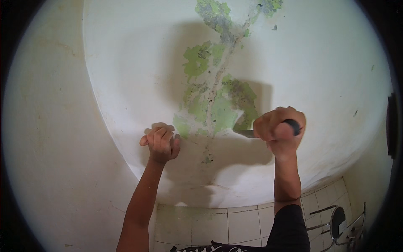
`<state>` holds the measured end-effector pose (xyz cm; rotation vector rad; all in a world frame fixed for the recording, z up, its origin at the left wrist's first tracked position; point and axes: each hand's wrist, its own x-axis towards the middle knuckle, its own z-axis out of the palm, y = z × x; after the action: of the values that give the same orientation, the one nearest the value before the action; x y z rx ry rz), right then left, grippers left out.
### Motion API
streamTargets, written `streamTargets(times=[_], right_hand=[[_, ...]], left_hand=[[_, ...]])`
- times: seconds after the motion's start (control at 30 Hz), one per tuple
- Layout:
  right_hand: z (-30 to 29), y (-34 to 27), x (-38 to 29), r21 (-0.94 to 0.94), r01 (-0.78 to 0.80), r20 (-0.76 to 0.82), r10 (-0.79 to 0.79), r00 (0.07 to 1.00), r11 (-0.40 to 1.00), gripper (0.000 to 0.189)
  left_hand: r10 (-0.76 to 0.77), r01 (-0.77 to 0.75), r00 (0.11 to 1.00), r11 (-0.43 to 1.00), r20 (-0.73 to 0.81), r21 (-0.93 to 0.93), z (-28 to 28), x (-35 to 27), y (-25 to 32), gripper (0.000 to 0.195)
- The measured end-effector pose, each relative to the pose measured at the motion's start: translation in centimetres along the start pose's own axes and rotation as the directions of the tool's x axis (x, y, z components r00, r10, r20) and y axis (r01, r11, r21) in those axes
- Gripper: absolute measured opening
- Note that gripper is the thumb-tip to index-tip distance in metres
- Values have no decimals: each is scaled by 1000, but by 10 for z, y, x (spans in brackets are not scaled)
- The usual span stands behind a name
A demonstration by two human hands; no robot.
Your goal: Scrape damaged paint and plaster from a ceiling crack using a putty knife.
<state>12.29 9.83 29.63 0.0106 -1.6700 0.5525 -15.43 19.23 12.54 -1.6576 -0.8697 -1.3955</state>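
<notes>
My right hand (280,132) is wrapped around the dark handle of a scraper (247,133), its flat metal blade pointing left. The blade's tip is at the right border of a bare green patch (225,116) on the white painted wall (315,78); whether it touches cannot be told. My left hand (161,141) is at the wall, left of that patch, with half-curled fingers, thumb and little finger standing apart, and nothing visible in it. Between the hands a rough, pale crack (217,83) runs upward through the peeled paint.
More peeled green and grey paint (217,15) shows higher up. A side wall (47,126) meets this one at a corner on the left. Below lies a white tiled floor (242,220). A metal-framed chair (338,222) stands at lower right, and a dark object (391,126) is at the right rim.
</notes>
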Motion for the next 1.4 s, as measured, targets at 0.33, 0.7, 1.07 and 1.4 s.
streamTargets(times=[0.33,0.7,1.07,1.4], right_hand=[[-15,-19,-14,148,-10,-174,36,984,989,58],[-8,28,-15,141,-140,-123,158,980,980,55],[-12,-9,-12,95,18,-165,-2,986,995,54],[-6,10,-18,179,-17,-148,44,988,984,54]], left_hand=[[11,-8,999,999,-52,44,1,-4,0,28],[20,-20,999,1000,-29,18,2,0,2,29],[20,-17,999,998,-46,54,-4,1,0,27],[-30,32,998,999,-61,38,-1,0,7,28]])
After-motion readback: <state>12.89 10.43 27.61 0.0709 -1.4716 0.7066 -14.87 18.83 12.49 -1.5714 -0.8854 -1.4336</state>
